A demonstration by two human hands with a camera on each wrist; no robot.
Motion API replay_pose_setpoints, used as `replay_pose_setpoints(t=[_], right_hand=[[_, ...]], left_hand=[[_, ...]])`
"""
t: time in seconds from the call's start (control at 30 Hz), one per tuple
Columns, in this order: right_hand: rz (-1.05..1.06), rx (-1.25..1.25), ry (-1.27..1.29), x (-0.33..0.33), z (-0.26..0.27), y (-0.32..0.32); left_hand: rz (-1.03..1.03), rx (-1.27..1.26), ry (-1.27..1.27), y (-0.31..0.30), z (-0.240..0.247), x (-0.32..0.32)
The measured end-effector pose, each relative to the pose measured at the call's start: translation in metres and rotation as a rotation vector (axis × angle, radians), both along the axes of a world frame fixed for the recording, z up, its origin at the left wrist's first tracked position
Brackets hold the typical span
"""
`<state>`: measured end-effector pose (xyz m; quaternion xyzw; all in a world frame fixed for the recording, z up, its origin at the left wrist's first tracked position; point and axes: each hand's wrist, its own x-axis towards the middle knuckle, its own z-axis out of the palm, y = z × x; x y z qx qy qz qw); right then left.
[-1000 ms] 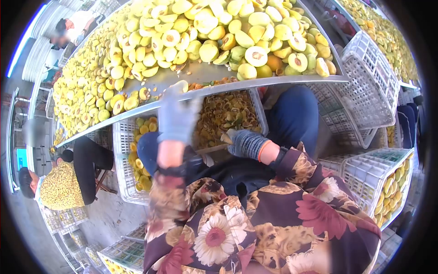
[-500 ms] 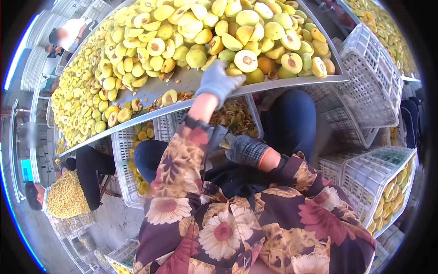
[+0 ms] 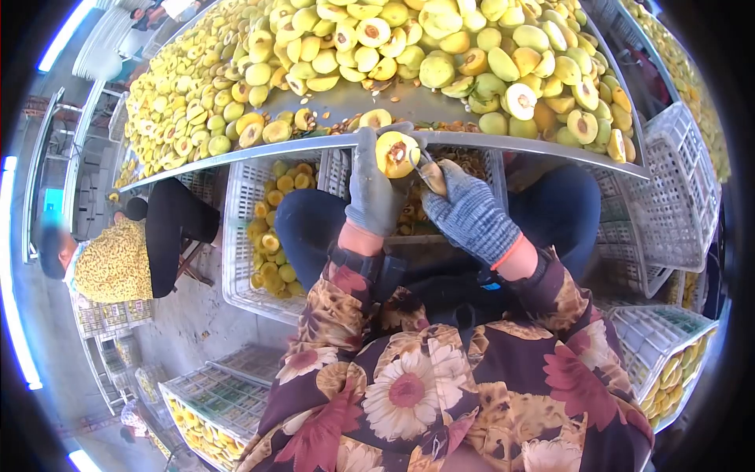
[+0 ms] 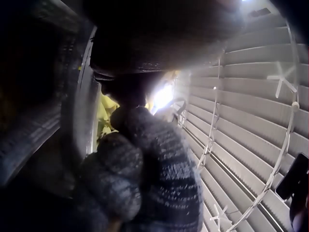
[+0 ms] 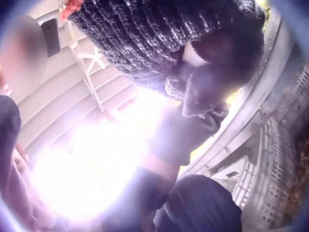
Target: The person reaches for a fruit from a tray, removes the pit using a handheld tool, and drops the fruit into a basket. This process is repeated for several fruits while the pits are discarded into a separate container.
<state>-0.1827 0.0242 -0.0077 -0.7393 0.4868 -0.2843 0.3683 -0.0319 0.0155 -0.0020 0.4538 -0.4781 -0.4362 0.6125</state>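
Observation:
In the head view my gloved left hand (image 3: 374, 185) holds a halved yellow fruit (image 3: 395, 154), its cut face with the brown pit area turned up. My gloved right hand (image 3: 474, 211) grips a small tool by its wooden handle (image 3: 433, 179); the curved metal end (image 3: 415, 158) touches the fruit's cut face. Both hands are just below the front edge of the metal table (image 3: 307, 145). Knitted glove fingers (image 4: 159, 169) fill much of the left wrist view. A dark knitted glove (image 5: 159, 43) hides the fruit in the right wrist view.
Halved fruits (image 3: 314, 47) are heaped on the table. Below it stand a white crate (image 3: 259, 303) of fruit at left and a bin of scraps (image 3: 417, 206) between the knees. More crates (image 3: 668, 189) stand at right. A seated person (image 3: 118, 263) is at left.
My left hand went right to the fruit pile, then came back toward my right hand and now holds a halved fruit. The right hand has risen with its tool to meet it.

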Motion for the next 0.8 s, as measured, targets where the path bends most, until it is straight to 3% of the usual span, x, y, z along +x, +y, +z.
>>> replay_pose_setpoints(t=[0.03,0.1,0.2,0.4,0.47,0.57,0.77,0.8], right_hand=[[0.0,0.019,0.04,0.006,0.001,-0.001],[0.013,-0.002,0.063,0.014,0.006,0.002],[0.028,0.033,0.109,0.023,0.011,0.002],[0.039,0.038,0.196,0.03,0.007,0.006],[0.047,0.11,0.31,0.031,0.019,0.006],[0.093,0.059,0.287,0.029,0.016,0.007],[0.167,0.087,-0.111,0.028,0.0,0.011],[0.209,0.256,-0.142,0.024,0.005,0.01]], left_hand=[[0.06,-0.121,-0.288,0.005,0.003,0.003],[0.101,-0.194,-0.412,0.012,-0.001,0.006],[0.067,-0.101,-0.129,0.012,-0.014,0.009],[0.148,-0.156,-0.285,0.015,-0.027,0.016],[0.133,-0.154,-0.256,0.014,-0.03,0.019],[0.138,-0.179,-0.161,0.011,-0.031,0.018],[0.103,-0.215,-0.006,0.009,-0.024,0.013],[0.104,-0.224,-0.006,0.008,-0.022,0.013]])
